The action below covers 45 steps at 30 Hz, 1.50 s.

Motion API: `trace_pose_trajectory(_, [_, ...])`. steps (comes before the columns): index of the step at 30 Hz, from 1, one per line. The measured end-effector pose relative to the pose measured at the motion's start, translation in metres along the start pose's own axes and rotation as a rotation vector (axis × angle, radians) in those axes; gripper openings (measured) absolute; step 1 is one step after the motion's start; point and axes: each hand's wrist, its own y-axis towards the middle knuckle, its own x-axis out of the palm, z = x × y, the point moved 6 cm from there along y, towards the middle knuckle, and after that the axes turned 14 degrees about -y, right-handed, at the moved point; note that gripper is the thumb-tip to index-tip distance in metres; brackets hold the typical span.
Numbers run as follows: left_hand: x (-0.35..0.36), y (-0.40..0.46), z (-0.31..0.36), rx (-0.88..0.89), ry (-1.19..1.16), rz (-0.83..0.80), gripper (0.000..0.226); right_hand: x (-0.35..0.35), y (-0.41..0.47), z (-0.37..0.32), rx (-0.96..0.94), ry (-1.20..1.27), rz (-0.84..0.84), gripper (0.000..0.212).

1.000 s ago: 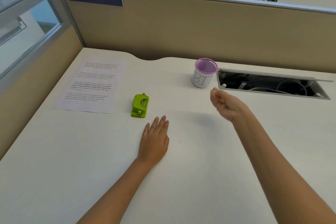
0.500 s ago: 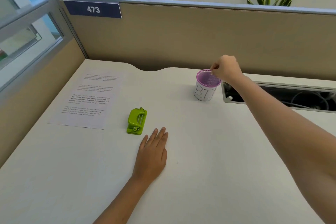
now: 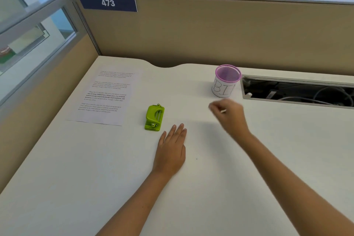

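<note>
Your left hand [image 3: 171, 151] lay flat on the worktop [image 3: 249, 168], palm down, fingers straight and close together, holding nothing. It was well to the near left of the pink mesh cup [image 3: 227, 80], which had a white wrap lettered "BIN". Your right hand [image 3: 229, 115] hung above the worktop just in front of that cup, apart from it. Its fingers were curled inward, but blur hid them, so I cannot tell whether the pale streak at the fingertips was something pinched. The cup stood upright. The green hole punch [image 3: 154, 118] sat to the cup's near left, just beyond your left fingertips. A printed sheet [image 3: 107, 96] lay farther left of the cup, and an open cable tray [image 3: 297, 92] was just to its right.
</note>
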Motion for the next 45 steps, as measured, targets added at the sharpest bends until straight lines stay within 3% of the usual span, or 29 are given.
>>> trace_pose_trajectory(6, [0.002, 0.0, -0.002, -0.016, 0.018, -0.006, 0.055, 0.046, -0.104, -0.014, -0.017, -0.005, -0.349, 0.011])
trace_pose_trajectory(15, [0.002, 0.0, -0.002, -0.022, 0.033, -0.007, 0.053, 0.055, -0.121, -0.027, -0.082, -0.3, -0.426, 0.027])
trace_pose_trajectory(20, [0.003, 0.0, -0.002, -0.026, 0.021, -0.009, 0.053, 0.064, -0.117, -0.034, -0.107, -0.488, -0.485, 0.023])
trace_pose_trajectory(24, [0.002, 0.0, -0.002, -0.02, 0.013, 0.006, 0.052, 0.066, -0.112, -0.032, -0.062, -0.479, -0.482, 0.019])
trace_pose_trajectory(28, [0.002, 0.0, -0.002, -0.011, 0.01, 0.013, 0.053, 0.046, -0.09, -0.006, 0.119, -0.22, -0.385, 0.016])
trace_pose_trajectory(31, [0.001, 0.0, -0.002, -0.007, -0.001, 0.032, 0.052, 0.014, -0.046, 0.014, 0.155, -0.126, -0.248, 0.011])
trace_pose_trajectory(36, [-0.001, -0.001, 0.0, 0.01, -0.004, 0.062, 0.052, -0.037, 0.057, 0.042, 0.133, -0.219, -0.027, 0.02])
trace_pose_trajectory(45, [-0.003, -0.001, 0.0, -0.001, -0.036, 0.083, 0.05, -0.029, 0.144, 0.053, -0.005, -0.415, -0.162, 0.023])
